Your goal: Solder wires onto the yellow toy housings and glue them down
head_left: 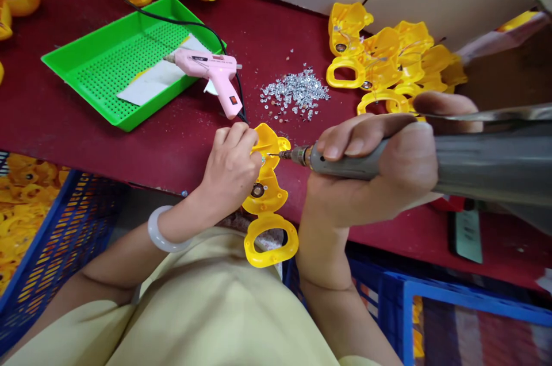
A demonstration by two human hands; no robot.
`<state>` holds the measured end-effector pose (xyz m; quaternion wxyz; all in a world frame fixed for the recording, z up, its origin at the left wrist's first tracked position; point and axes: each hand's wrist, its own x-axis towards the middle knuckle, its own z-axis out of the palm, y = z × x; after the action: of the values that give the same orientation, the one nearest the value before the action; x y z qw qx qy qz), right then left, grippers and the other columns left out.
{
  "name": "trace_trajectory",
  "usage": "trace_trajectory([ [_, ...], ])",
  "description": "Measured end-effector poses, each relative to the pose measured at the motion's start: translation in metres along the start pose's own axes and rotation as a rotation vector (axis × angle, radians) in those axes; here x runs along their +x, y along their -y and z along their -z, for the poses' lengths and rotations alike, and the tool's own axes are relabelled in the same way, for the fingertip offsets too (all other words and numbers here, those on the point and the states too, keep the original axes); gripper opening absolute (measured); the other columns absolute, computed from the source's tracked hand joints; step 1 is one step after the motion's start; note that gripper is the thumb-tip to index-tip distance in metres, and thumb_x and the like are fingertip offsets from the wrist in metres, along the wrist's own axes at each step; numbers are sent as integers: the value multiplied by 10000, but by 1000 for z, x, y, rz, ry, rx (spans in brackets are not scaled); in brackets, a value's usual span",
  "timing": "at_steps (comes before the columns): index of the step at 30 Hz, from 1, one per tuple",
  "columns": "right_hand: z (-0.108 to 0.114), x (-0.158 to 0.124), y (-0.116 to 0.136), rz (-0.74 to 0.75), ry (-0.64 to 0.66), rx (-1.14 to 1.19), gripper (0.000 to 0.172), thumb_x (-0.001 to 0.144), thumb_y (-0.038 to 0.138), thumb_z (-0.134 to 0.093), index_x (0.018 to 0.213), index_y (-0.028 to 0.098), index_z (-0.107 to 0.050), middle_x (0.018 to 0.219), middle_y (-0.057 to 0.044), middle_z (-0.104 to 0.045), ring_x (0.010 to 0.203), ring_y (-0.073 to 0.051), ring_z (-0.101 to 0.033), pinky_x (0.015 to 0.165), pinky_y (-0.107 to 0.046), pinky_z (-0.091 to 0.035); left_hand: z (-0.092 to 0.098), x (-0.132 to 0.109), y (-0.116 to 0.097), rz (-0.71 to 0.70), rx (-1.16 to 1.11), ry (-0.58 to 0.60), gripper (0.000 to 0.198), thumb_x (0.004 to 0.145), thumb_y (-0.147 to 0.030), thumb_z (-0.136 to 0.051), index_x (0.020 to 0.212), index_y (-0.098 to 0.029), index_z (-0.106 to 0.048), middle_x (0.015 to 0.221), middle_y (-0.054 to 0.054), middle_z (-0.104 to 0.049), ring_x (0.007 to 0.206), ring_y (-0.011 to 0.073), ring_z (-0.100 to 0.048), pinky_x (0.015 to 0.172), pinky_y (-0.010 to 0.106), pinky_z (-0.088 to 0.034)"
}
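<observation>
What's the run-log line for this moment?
left hand: yellow plastic piece | right hand: grey rotary tool | nearby: pink glue gun

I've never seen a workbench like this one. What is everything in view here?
rotary tool: one, grey, gripped in the right hand, its bit at the yellow plastic piece
yellow plastic piece: one, yellow, held in the left hand
loose yellow plastic pieces: many, yellow, heaped on the table's far right, more at its far edge
rhinestones: many, clear, loose pile on the table
glue gun: one, pink, lying on the tray's edge
tray: one, green, on the table
table: one, dark red, in front of the person
crates: two, blue, below the table's near edge, left one holding yellow pieces
bangle: one, pale, on the left wrist
left hand: one, on the yellow plastic piece
right hand: one, around the rotary tool
</observation>
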<state>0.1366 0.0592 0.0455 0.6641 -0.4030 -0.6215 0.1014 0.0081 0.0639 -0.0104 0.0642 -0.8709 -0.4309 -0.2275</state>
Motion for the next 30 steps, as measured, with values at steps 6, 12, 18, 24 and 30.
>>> trace_trajectory([
  [6,-6,-3,-6,-14,-60,74,153,956,240,-344,819,255,-411,661,48,-247,487,-75,-338,462,-203,-341,-3,-2,-3,89,-35,17,199,901,-179,-532,730,-141,-626,1021,117,-606,982,258,-463,736,383,-358],
  [12,-17,-3,-1,-104,-156,109,122,899,218,-428,976,306,-463,623,63,-276,431,-101,-385,447,-245,-355,-4,-2,-4,82,-22,13,195,890,-180,-550,710,-150,-621,1000,107,-614,974,262,-461,730,377,-346],
  [18,-14,-11,-12,-125,-54,-32,128,967,355,-370,1082,328,-418,644,56,-341,441,-132,-440,467,-287,-389,-6,-2,-4,75,-24,0,240,909,-183,-514,689,-149,-602,1002,106,-596,974,257,-455,732,372,-335],
  [24,-16,-12,-17,-172,-33,-91,185,961,375,-361,1134,316,-393,656,49,-359,449,-147,-448,491,-321,-432,-6,-1,-5,87,-27,13,250,914,-154,-487,701,-144,-616,989,105,-599,967,256,-469,721,371,-326],
  [30,-17,-15,-23,-128,-27,-124,151,961,385,-382,1102,343,-416,655,49,-363,467,-137,-445,481,-300,-432,-6,0,-5,102,-41,23,237,913,-173,-513,704,-147,-621,962,97,-608,962,265,-481,720,373,-324],
])
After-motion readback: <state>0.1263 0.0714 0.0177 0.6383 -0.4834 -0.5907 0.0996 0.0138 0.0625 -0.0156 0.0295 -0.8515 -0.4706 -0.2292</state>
